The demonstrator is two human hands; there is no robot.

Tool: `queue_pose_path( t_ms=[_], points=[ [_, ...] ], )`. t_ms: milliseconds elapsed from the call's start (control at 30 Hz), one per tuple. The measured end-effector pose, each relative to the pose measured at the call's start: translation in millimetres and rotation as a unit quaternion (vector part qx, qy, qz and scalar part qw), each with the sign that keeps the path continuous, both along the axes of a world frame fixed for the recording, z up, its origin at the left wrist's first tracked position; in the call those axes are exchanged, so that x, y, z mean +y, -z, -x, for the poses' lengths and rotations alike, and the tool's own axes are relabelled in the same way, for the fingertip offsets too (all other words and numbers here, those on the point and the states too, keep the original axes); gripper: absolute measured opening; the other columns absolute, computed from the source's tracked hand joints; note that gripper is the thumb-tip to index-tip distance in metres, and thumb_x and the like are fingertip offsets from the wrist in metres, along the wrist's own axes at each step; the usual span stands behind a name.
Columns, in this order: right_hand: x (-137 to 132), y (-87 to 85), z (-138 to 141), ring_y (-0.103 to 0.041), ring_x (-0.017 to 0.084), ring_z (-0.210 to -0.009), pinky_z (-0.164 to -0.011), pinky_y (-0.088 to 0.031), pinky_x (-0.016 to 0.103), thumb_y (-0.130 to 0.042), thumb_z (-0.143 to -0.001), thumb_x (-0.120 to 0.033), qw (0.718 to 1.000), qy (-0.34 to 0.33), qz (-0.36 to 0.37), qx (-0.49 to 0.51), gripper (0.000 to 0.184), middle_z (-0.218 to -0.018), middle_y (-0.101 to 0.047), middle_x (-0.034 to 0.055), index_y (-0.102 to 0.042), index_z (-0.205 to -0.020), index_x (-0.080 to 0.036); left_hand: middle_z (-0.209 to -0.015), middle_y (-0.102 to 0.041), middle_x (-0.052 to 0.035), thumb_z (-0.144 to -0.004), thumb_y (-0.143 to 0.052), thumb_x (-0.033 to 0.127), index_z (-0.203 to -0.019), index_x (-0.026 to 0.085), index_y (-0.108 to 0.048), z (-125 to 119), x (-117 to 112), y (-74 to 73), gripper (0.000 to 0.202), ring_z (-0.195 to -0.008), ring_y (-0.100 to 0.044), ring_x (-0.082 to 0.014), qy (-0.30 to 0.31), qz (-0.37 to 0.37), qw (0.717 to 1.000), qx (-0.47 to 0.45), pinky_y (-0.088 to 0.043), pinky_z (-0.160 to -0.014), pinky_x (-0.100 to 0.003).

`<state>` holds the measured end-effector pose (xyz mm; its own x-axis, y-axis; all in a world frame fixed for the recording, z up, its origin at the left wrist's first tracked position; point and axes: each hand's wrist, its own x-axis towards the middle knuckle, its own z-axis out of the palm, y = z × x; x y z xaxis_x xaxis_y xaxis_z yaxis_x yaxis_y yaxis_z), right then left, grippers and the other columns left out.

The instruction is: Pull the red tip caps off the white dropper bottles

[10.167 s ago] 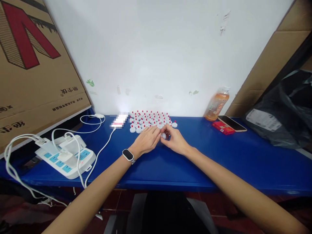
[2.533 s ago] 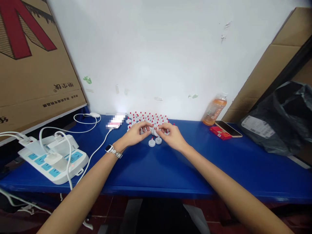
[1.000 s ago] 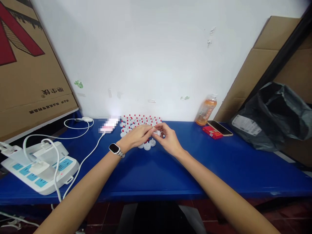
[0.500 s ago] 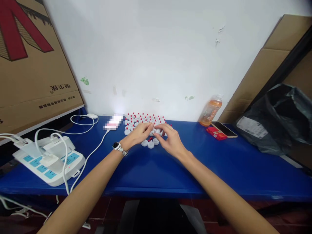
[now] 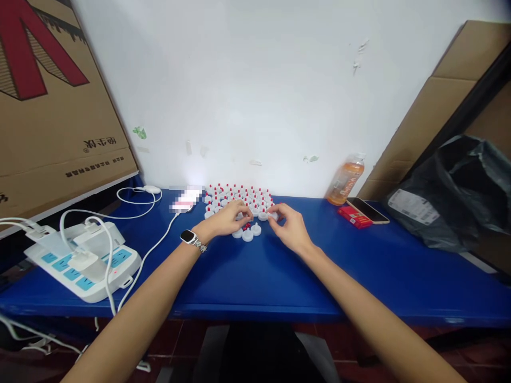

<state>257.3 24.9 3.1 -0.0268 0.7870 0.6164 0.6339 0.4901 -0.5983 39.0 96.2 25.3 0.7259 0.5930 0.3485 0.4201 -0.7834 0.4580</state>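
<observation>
Bench [image 5: 255, 282]: glossy blue
Middle: clustered white caps [image 5: 255, 211], mostly red-tipped
Left: white power strip [image 5: 120, 260]
Right: drink bottle [image 5: 345, 182], red box [image 5: 354, 217], smartphone [image 5: 371, 210]

head camera looks forward, down across table [image 5: 263, 282].

Just behind our left hand [image 5: 235, 217] we wear a black-faced, pale-cased smartwatch [image 5: 187, 236] with a silver-toned linked band [image 5: 201, 246]; well below our grip, we wear black clothing [image 5: 261, 354].
</observation>
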Motion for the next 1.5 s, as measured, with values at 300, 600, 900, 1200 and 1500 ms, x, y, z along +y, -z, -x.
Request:
queue_pose_path(
  t_ms=[300, 600, 900, 1200, 1500],
  points=[
    [16, 11.1, -1, -0.059, 0.017, -0.077, -0.075, -0.047, 0.032, -0.066, -0.081, -0.027, 0.996, 0.019, 0.081, -0.034, 0.013, -0.085, -0.066, 0.0045, -0.075, -0.087, -0.019, -0.085, -0.06, -0.0049, -0.093, -0.052, 0.037, -0.096, 0.021, -0.075, 9, 3, -1.6, 0.029, -0.079, -0.055, -0.0183, -0.041, -0.022, 0.999, 0.028, -0.042, -0.075, -0.032],
    [16, 9.1, 0, -0.059, 0.015, -0.07, -0.069, -0.044, 0.028, -0.063, -0.081, -0.027, 0.992, 0.013, 0.122, -0.036, 0.02, -0.08, -0.071, 0.0015, -0.073, -0.097, -0.019, -0.085, -0.07, -0.0033, -0.09, -0.053, 0.032, -0.089, 0.019, -0.072, 20, 6, -3.9, 0.024, -0.077, -0.058, -0.0166, -0.068, 0.009, 0.998, 0.001, -0.041, -0.069, -0.028],
    [54, -15.3, 27, -0.053, 0.026, -0.098, -0.09, -0.034, 0.041, -0.065, -0.083, -0.04, 0.96, 0.064, 0.089, -0.257, 0.022, -0.092, -0.065, 0.0079, -0.074, -0.091, -0.021, -0.083, -0.069, -0.0034, -0.09, -0.05, 0.036, -0.086, 0.017, -0.069, 28, 5, 0.9, 0.027, -0.073, -0.058, -0.0164, -0.103, 0.026, 0.994, -0.01, -0.041, -0.067, -0.028],
    [53, -14.3, 28, -0.058, 0.024, -0.097, -0.088, -0.042, 0.041, -0.059, -0.086, -0.027, 0.99, 0.01, 0.025, -0.139, 0.012, -0.1, -0.069, 0.0066, -0.067, -0.093, -0.021, -0.084, -0.067, -0.0034, -0.095, -0.046, 0.04, -0.089, 0.018, -0.065, 20, -1, -5.1, 0.03, -0.075, -0.057, -0.0167, -0.104, -0.024, 0.992, -0.07, -0.043, -0.07, -0.03],
    [20, -20.0, 25, -0.057, 0.013, -0.067, -0.067, -0.046, 0.026, -0.062, -0.082, -0.024, 0.995, -0.087, 0.017, -0.035, 0.015, -0.087, -0.069, 0.001, -0.066, -0.095, -0.019, -0.087, -0.059, -0.0043, -0.101, -0.035, 0.044, -0.088, 0.02, -0.05, -15, -18, -5.8, 0.032, -0.083, -0.055, -0.019, -0.101, -0.095, 0.989, -0.05, -0.044, -0.075, -0.032]
  ],
)
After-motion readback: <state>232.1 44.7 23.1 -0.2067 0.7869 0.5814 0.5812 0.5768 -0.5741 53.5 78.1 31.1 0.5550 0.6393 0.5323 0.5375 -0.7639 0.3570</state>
